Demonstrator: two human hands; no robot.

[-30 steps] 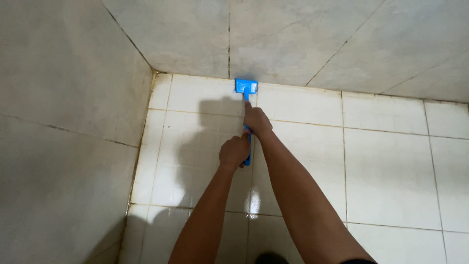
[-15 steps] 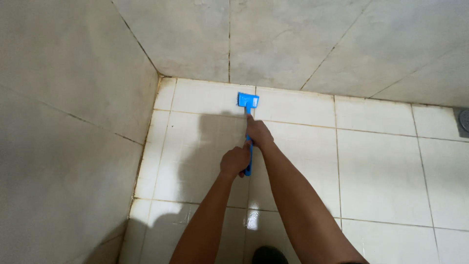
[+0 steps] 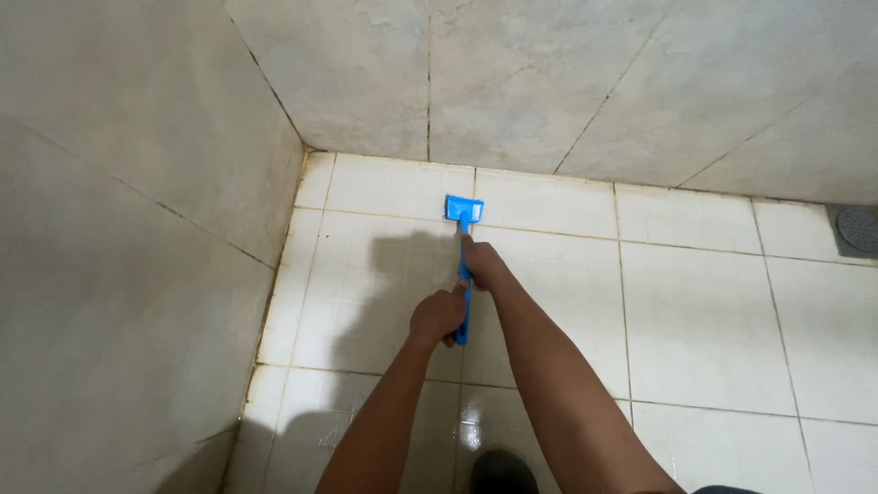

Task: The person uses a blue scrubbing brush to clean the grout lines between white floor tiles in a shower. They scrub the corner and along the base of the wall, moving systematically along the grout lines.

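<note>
Both hands grip one blue long-handled scrub brush (image 3: 463, 240). The left hand (image 3: 437, 316) is clenched around the lower end of the handle, near its tip. The right hand (image 3: 482, 263) is wrapped around the handle higher up, closer to the head, w/ the forefinger seeming to lie along the shaft. Both arms are stretched forward, so the body probably leans over the brush.

The brush head (image 3: 464, 209) lies on the floor tiles (image 3: 704, 311), right on a grout line (image 3: 384, 216), and just short of the back wall (image 3: 512, 82). The corner w/ the left wall (image 3: 137, 229) is near, on the left.

Risks, as I judge them. The floor looks wet and glossy, esp. the tiles (image 3: 485, 425) close to the person, so a foot can slip while the weight is pushed forward. A wet handle can slide in the hands; then the knuckles hit the tile. A too long stroke knocks the head into the back wall. The dark shape (image 3: 498, 474) at the bottom edge is perhaps a foot, I cannot tell. A round floor drain (image 3: 858, 229) sits far right, well apart from the brush, no danger there.
</note>
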